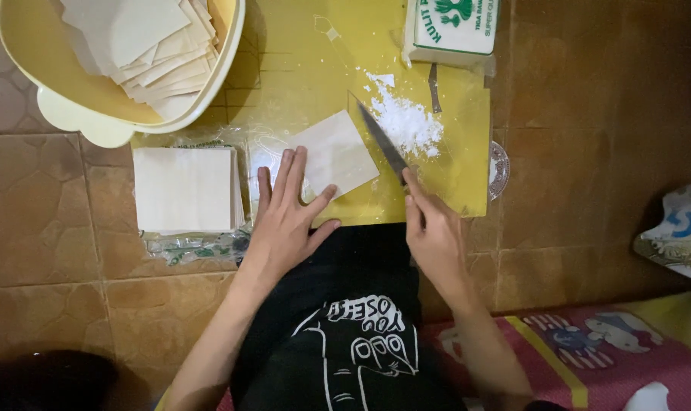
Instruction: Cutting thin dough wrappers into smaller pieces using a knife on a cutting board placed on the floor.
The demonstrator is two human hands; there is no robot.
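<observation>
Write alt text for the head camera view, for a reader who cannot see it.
Seen from above, a person's left hand presses flat on a square pastry sheet on a yellow cutting board, while the right hand holds a knife against the sheet's edge. A stack of sheets lies to the left, cut pieces fill a yellow bowl, and white flour is scattered nearby.

1. Yellow cutting board (pixel 307 46): bare along its upper middle strip, open to a hand.
2. Flour pile (pixel 406 122) and wrapper packet (pixel 452 27) block the upper right.
3. Yellow bowl (pixel 94 114) overhangs the upper left corner.
4. Stack of square wrappers (pixel 185 189) fills the floor left of the board.
5. Brown tiled floor (pixel 589 152) on the right lies open.
</observation>
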